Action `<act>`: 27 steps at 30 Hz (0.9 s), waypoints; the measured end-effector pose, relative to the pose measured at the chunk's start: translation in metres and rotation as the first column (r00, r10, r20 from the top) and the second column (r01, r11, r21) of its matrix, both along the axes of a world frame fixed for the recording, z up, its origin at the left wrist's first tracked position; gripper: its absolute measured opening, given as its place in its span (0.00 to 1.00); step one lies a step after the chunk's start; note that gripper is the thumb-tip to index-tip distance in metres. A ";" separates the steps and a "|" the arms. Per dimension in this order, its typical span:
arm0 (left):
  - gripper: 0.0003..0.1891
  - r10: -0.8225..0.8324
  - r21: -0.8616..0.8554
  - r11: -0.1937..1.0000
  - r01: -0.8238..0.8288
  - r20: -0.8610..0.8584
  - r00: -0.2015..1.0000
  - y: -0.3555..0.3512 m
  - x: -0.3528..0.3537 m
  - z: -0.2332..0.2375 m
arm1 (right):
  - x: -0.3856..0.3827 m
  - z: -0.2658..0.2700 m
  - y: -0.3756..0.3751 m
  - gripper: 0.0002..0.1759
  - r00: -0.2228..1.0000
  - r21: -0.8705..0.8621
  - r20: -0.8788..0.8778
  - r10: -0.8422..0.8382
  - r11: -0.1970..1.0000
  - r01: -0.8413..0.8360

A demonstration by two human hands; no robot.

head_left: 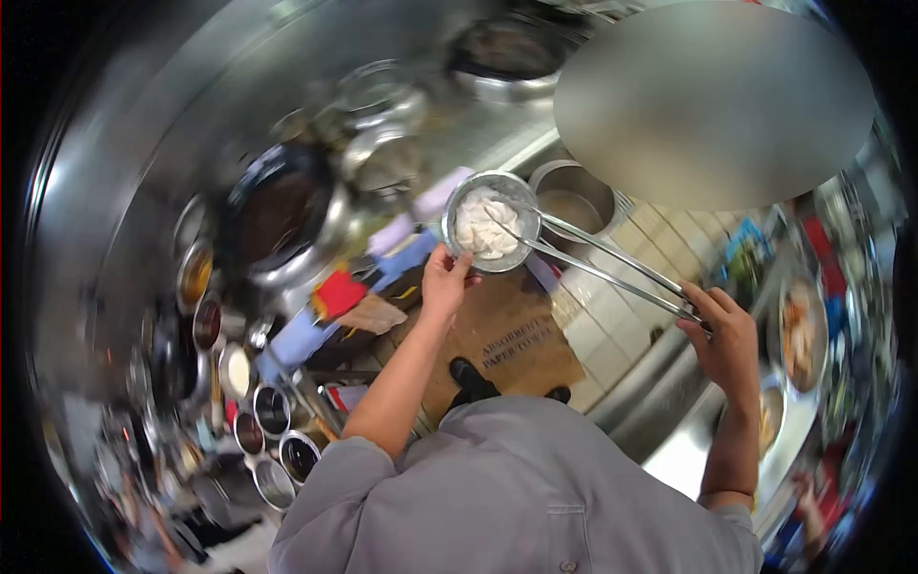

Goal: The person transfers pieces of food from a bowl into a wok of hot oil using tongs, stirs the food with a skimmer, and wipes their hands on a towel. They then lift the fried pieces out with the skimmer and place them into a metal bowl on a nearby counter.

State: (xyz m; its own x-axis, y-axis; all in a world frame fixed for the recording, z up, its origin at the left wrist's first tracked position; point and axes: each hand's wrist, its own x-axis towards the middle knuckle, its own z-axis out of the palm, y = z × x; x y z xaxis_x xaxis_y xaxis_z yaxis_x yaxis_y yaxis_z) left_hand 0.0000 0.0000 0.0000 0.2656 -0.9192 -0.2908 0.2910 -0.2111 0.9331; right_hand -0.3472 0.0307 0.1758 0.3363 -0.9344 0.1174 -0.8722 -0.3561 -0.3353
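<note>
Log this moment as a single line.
left hand: holds metal bowl; right hand: grips tongs; tongs' ends: inside bowl, at white food; cardboard: on floor below

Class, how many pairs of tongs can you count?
1: tongs in the right hand, reaching into the metal bowl the left hand holds. Others may be hidden.

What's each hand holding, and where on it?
Left hand: bowl, by the rim nearest the body. Right hand: tongs, by the end away from the bowl.
</note>
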 end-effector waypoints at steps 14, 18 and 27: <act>0.05 0.659 -0.239 0.735 -0.635 0.032 0.751 0.066 0.232 0.008 | 0.376 0.091 -0.106 0.18 0.673 -0.163 -0.408 0.617 0.677 -0.718; 0.04 0.716 -0.164 0.676 -0.719 -0.085 0.693 0.081 0.247 0.005 | 0.412 0.113 -0.102 0.16 0.582 -0.162 -0.506 0.636 0.593 -0.789; 0.03 0.786 -0.176 0.586 -0.791 -0.115 0.607 0.094 0.271 0.000 | 0.441 0.155 -0.124 0.18 0.503 -0.227 -0.463 0.730 0.451 -0.863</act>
